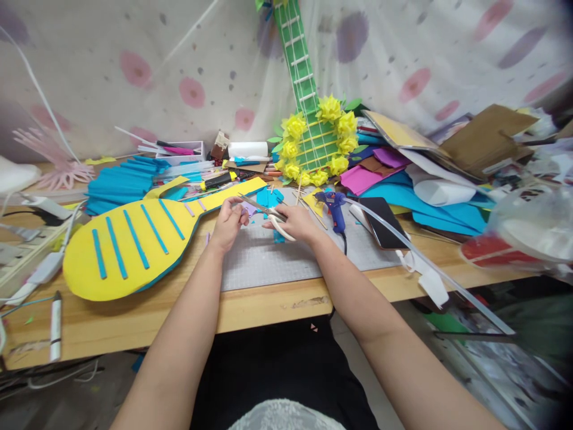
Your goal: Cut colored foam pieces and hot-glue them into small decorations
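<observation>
My right hand [295,223] grips a pair of scissors [280,224] with white handles, its blades pointing left towards my other hand. My left hand [229,224] has its fingers pinched together close to the blade tips; whatever they hold is too small to make out. Just beyond those fingertips shows a lilac piece of paper [249,208], and I cannot tell whether it is held. To the left lies a yellow guitar-shaped cutout [129,251] with blue strips across its body and small lilac strips on its neck. Blue paper scraps [271,197] lie past the scissors.
A grey cutting mat [268,263] lies under my hands. On its right are a blue glue gun [335,212] and a black phone [382,222]. Behind stands a green paper guitar [313,137] with yellow flowers. Coloured paper [425,200] is piled at right; a marker [55,328] lies front left.
</observation>
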{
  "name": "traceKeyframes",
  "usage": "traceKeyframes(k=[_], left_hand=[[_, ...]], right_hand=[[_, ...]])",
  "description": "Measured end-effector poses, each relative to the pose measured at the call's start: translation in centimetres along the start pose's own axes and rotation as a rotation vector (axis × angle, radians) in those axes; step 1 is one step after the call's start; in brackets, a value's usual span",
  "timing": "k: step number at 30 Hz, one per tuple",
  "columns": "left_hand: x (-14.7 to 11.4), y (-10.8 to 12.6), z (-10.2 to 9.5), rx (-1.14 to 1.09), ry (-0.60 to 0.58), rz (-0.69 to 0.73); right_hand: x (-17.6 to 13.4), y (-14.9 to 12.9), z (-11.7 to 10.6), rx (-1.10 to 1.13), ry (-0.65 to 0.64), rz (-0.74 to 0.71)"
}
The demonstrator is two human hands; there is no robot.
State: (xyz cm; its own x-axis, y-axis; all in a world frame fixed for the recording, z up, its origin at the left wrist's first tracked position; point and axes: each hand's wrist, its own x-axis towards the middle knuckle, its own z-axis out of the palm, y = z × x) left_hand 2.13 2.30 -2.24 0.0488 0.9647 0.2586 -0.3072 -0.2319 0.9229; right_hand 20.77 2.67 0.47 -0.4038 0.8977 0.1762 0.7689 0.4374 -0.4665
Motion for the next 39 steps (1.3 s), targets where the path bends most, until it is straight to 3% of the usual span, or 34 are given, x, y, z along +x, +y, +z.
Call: traceKeyframes(k=[16, 25, 32, 39], left_hand=[[-0.4, 0.6, 0.3, -0.085, -0.036, -0.086], [-0.6, 1.2, 0.5, -0.137, -0.049, -0.144], [-0.6, 1.5, 0.4, -0.11, -0.046, -0.167], [-0.5, 1.0, 0.2, -0.093, -0.037, -0.171]], right_hand=[[-0.1, 0.1, 0.5, 0.034, -0.028, -0.099], [0.0, 0.0, 0.1, 0.027, -0.011, -0.028], [-0.1, 0.0, 0.4, 0.11, -0.1, -0.102], [0.1, 0.1, 0.6, 0.056, -0.042, -0.102]])
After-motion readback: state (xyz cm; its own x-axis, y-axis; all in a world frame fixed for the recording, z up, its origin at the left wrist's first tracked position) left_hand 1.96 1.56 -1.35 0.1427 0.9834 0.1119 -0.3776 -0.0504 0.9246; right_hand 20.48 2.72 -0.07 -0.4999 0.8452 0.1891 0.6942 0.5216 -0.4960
